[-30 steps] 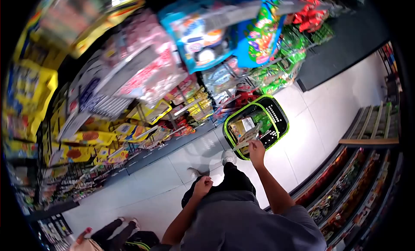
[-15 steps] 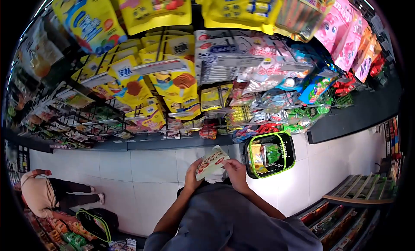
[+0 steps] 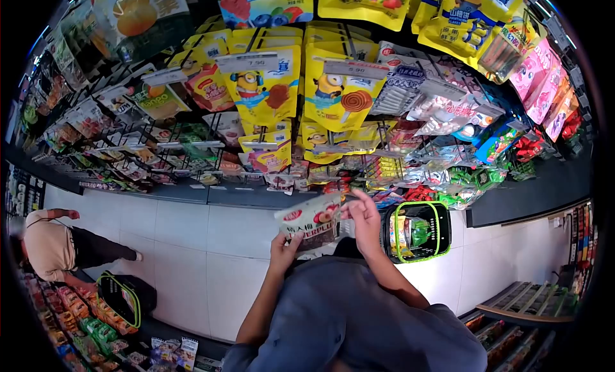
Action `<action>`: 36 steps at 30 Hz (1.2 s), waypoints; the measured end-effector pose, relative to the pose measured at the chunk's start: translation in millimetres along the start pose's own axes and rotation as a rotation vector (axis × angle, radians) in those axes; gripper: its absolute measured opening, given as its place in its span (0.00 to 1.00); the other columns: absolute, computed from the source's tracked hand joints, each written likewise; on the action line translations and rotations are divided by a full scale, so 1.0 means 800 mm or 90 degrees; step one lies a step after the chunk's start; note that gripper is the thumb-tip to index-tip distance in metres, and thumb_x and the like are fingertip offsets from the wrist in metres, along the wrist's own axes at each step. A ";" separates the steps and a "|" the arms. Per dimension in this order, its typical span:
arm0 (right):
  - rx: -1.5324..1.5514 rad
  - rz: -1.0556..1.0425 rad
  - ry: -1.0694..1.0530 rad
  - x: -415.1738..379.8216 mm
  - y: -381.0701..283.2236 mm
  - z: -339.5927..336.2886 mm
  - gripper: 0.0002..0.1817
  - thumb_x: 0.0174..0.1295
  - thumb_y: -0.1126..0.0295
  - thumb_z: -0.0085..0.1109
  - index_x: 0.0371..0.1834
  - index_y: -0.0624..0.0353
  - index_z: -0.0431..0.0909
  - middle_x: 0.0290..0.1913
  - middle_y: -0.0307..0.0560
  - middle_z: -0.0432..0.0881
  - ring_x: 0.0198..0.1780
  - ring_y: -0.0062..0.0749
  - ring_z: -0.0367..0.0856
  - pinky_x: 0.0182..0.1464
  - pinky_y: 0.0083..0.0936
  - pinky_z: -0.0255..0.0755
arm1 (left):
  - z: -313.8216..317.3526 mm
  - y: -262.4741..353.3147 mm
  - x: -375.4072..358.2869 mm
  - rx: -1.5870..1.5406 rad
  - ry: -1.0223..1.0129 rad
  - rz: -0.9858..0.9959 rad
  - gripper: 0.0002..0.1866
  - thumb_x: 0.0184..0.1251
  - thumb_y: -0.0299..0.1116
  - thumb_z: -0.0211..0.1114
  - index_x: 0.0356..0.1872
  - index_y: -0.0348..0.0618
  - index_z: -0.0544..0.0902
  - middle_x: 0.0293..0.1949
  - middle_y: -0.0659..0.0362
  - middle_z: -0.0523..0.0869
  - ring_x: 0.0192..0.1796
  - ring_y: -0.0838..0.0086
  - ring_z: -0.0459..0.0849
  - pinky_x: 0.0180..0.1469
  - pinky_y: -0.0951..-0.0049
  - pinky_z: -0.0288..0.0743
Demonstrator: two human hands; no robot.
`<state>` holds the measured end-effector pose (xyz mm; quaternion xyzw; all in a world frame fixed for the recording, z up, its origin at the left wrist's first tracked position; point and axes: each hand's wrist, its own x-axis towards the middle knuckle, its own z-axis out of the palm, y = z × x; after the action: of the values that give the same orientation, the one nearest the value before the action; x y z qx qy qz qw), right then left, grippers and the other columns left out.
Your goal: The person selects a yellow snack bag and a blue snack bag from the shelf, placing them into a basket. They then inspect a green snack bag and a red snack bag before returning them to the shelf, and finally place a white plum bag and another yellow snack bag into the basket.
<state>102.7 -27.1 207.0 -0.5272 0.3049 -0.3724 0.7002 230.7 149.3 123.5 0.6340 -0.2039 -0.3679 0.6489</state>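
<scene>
A bag of dried plums (image 3: 311, 222), pale on top with red and dark lettering and plum pictures, is held in front of my chest with its printed face toward me. My left hand (image 3: 282, 251) grips its lower left side, thumb over the front. My right hand (image 3: 364, 222) is at the bag's upper right edge, fingertips closed on it and the index finger raised. Just right of that hand, a black shopping basket with a green rim (image 3: 446, 251) stands on the floor, holding a yellow pack and a green pack.
Ahead is a rack of hanging snack bags, with yellow pouches (image 3: 336, 93) and price tags on its hooks. Another person (image 3: 51, 247) bends at the left beside a second green-rimmed basket (image 3: 131, 301). A slatted shelf (image 3: 528, 300) stands at lower right.
The bag has been lifted and turned, so more of its front shows. My right hand has risen with it. The view has swung left, and the rack and basket appear farther right.
</scene>
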 end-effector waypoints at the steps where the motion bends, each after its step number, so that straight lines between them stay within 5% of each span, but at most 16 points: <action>1: -0.024 -0.025 0.003 0.003 0.015 -0.003 0.21 0.68 0.75 0.49 0.64 0.66 0.62 0.40 0.46 0.82 0.37 0.23 0.79 0.44 0.20 0.73 | -0.003 0.018 -0.003 -0.001 0.004 -0.004 0.13 0.69 0.35 0.63 0.48 0.37 0.81 0.43 0.60 0.86 0.43 0.79 0.82 0.50 0.75 0.74; 7: -0.009 0.091 -0.138 -0.021 0.043 0.019 0.25 0.65 0.70 0.59 0.63 0.63 0.65 0.47 0.42 0.80 0.45 0.24 0.78 0.53 0.22 0.70 | -0.018 0.078 -0.015 -0.139 0.040 -0.035 0.16 0.70 0.37 0.62 0.50 0.35 0.79 0.43 0.59 0.86 0.42 0.81 0.81 0.46 0.79 0.75; 9: -0.013 0.345 -0.305 -0.036 0.061 0.010 0.22 0.63 0.67 0.62 0.59 0.62 0.71 0.48 0.42 0.81 0.49 0.24 0.78 0.54 0.23 0.70 | -0.023 0.078 -0.016 -0.161 0.077 -0.053 0.16 0.70 0.37 0.62 0.49 0.34 0.79 0.42 0.58 0.86 0.41 0.81 0.82 0.45 0.79 0.75; 12: 0.062 0.460 -0.288 -0.056 0.050 0.038 0.17 0.62 0.71 0.62 0.53 0.65 0.76 0.48 0.44 0.83 0.49 0.25 0.79 0.57 0.27 0.71 | -0.029 0.077 -0.019 -0.201 0.126 -0.075 0.16 0.70 0.37 0.62 0.48 0.34 0.79 0.41 0.58 0.86 0.40 0.82 0.82 0.43 0.80 0.75; 25: -0.063 0.431 -0.321 -0.032 0.103 0.102 0.18 0.62 0.70 0.64 0.53 0.67 0.76 0.49 0.46 0.82 0.49 0.28 0.79 0.55 0.29 0.72 | -0.096 0.074 -0.009 -0.217 0.144 -0.105 0.20 0.61 0.25 0.68 0.53 0.34 0.74 0.45 0.55 0.85 0.45 0.75 0.84 0.50 0.74 0.78; 36: 0.129 0.481 -0.448 0.015 0.127 0.228 0.26 0.57 0.75 0.66 0.59 0.66 0.70 0.54 0.47 0.79 0.56 0.30 0.77 0.61 0.32 0.69 | -0.212 0.106 0.040 -0.159 0.174 -0.092 0.18 0.59 0.25 0.70 0.49 0.34 0.77 0.44 0.55 0.85 0.44 0.75 0.84 0.50 0.74 0.77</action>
<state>278.9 73.3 155.9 -0.4032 0.1829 0.0780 0.8933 393.8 233.7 180.9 0.6059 -0.0204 -0.3466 0.7158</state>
